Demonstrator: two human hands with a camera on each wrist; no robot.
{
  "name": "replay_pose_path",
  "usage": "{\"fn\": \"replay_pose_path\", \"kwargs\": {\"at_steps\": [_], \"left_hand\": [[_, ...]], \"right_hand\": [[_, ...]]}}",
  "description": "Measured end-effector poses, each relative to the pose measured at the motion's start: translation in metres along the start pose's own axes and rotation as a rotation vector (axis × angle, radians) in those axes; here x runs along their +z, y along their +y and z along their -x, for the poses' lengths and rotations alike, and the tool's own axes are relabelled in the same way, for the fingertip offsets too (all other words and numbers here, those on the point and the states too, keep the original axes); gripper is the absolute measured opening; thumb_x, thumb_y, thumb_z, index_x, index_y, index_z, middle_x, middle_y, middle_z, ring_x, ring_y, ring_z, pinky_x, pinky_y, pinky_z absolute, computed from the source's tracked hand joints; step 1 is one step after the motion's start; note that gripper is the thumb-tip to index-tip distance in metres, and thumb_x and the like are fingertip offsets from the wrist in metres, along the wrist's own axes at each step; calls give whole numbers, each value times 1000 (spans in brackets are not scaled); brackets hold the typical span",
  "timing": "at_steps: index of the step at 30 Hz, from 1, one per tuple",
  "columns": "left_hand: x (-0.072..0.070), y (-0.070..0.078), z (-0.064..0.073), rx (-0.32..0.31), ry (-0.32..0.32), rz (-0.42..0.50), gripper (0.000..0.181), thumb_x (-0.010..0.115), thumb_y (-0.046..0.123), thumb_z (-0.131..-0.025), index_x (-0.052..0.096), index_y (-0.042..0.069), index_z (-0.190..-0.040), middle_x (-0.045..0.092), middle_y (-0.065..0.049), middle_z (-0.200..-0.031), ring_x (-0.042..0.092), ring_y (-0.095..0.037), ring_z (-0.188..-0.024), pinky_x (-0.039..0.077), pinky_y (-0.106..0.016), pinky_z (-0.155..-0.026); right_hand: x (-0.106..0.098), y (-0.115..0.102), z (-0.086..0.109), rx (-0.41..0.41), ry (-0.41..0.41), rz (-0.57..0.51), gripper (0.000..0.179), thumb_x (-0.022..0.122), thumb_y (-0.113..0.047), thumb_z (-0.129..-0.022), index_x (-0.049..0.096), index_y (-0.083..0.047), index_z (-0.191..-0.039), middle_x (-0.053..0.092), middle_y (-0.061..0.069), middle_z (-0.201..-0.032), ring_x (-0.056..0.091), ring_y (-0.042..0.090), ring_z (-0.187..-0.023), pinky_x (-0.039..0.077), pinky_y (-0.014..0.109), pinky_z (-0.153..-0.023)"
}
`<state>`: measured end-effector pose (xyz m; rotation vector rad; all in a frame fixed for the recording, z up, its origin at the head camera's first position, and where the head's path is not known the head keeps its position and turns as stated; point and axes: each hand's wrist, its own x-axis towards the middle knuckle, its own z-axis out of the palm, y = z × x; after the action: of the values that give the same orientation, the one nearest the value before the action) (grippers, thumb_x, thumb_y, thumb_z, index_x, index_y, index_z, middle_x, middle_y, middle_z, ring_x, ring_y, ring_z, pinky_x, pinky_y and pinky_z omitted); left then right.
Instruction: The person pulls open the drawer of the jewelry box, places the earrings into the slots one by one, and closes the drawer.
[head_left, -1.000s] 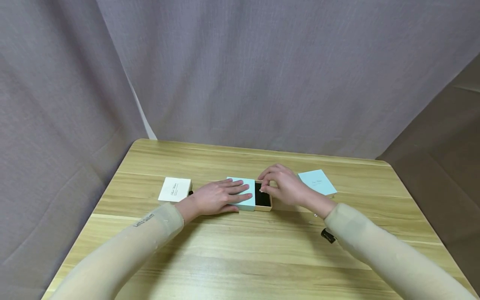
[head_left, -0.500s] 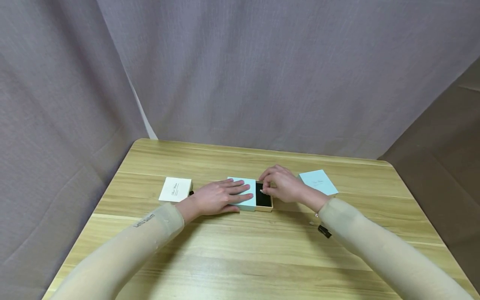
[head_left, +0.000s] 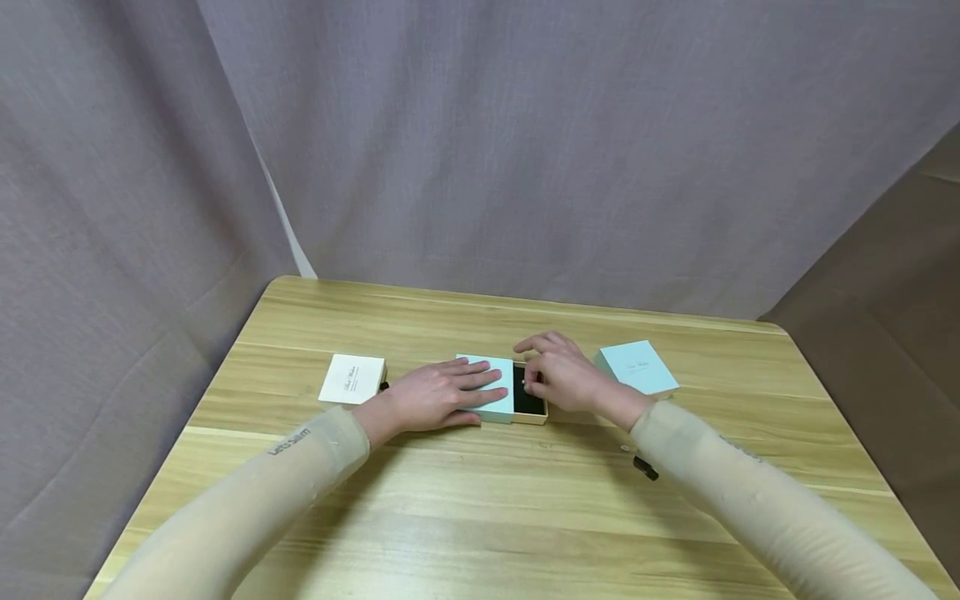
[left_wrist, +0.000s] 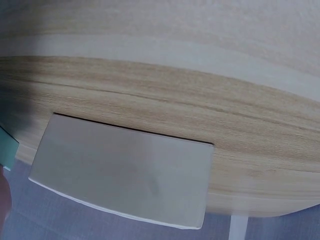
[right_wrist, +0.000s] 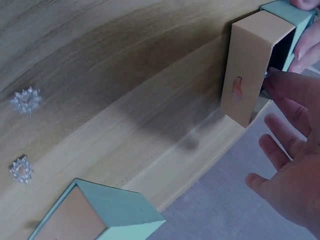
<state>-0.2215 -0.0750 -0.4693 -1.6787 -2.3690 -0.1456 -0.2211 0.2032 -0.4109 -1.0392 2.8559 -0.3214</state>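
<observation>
My left hand (head_left: 435, 396) lies flat with spread fingers on the pale blue sleeve (head_left: 501, 410) of a small gift box. The box's drawer (right_wrist: 245, 75) sticks out to the right, cream-coloured outside, with a black pad (head_left: 529, 403) inside. At this pad my right hand (head_left: 566, 377) pinches a tiny sparkling piece of jewelry (right_wrist: 266, 74) between thumb and forefinger. Its other fingers are bent and apart from the box. Most of the piece is hidden by the fingertips, so its exact kind cannot be told.
A white lettered box (head_left: 352, 378) stands left of my left hand. Another pale blue box (head_left: 638, 367) is behind my right wrist. Two sparkling, spiky-edged jewelry pieces, one upper (right_wrist: 26, 101) and one lower (right_wrist: 21, 169), lie on the table near a small black object (head_left: 646, 468).
My right hand has shifted only slightly at the drawer, its forearm moving a little to the left. The sparkle at its fingertips shows smaller. My left hand stays on the sleeve.
</observation>
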Motion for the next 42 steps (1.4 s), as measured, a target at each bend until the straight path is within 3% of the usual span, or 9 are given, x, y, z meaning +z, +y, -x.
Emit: {"fn": "replay_pose_path", "kwargs": {"at_steps": [12, 20, 28, 42], "left_hand": [[0, 1, -1, 5, 7, 1, 57, 65, 41, -108, 55, 18, -159, 53, -10, -161, 49, -27, -151, 42, -45, -124], [-1, 1, -1, 1, 2, 10, 56, 64, 41, -108, 55, 19, -159, 52, -10, -162, 48, -27, -151, 42, -46, -124], [-1, 2, -1, 4, 5, 1, 57, 65, 41, -108, 55, 18, -159, 53, -10, -162, 49, -27, -151, 42, -45, -124], [-2, 2, 0, -6, -12, -2, 57, 64, 40, -108, 54, 19, -159, 52, -10, -162, 48, -27, -151, 41, -45, -124]], "right_hand": [[1, 2, 2, -11, -44, -25, 26, 80, -14, -97, 71, -20, -74, 60, 17, -150, 49, 42, -140, 35, 69, -120], [0, 0, 0, 13, -59, -14, 29, 82, -17, -96, 69, -21, -71, 60, 17, -149, 48, 43, -141, 26, 69, -126], [3, 2, 0, 75, -29, -7, 29, 84, -23, -95, 67, -22, -72, 61, 15, -148, 48, 41, -141, 24, 68, -127], [10, 4, -1, 66, 28, -1, 31, 86, -23, -94, 64, -23, -72, 64, 15, -143, 51, 41, -137, 26, 69, -126]]}}
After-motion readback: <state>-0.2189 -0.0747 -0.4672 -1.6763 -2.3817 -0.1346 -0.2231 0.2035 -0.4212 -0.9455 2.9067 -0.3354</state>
